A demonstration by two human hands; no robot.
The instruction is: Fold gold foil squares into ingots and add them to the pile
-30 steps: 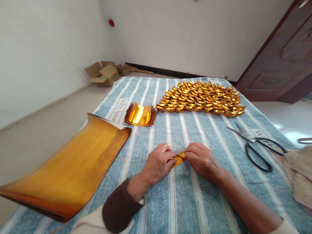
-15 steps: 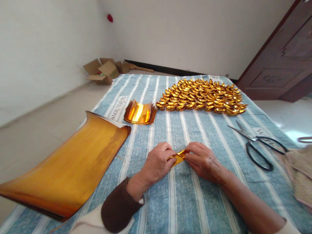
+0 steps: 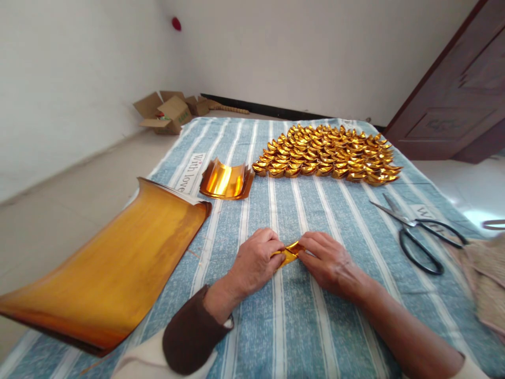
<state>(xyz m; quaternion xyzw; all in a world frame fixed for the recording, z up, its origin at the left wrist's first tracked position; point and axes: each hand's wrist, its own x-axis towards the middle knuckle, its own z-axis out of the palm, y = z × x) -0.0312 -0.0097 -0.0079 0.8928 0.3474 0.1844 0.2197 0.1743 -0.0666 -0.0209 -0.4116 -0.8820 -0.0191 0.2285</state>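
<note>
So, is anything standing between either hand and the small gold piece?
Nothing visible: the left hand and right hand hold the gold piece at opposite ends. The scissors lie off to the right, apart from both.

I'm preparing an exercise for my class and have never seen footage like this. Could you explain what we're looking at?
There is no machine here: a person works with two bare hands. Every picture comes from one camera worn on that person's head, looking forward and down.

The left hand and right hand hold a small folded gold piece between them, in their fingers.

A blue-and-white striped cloth covers the surface. On the left lie large gold sheets, with a smaller stack of curved gold sheets beyond. Further back sits a cluster of folded gold shapes. On the right lie scissors with black handles, blades apart.
</note>
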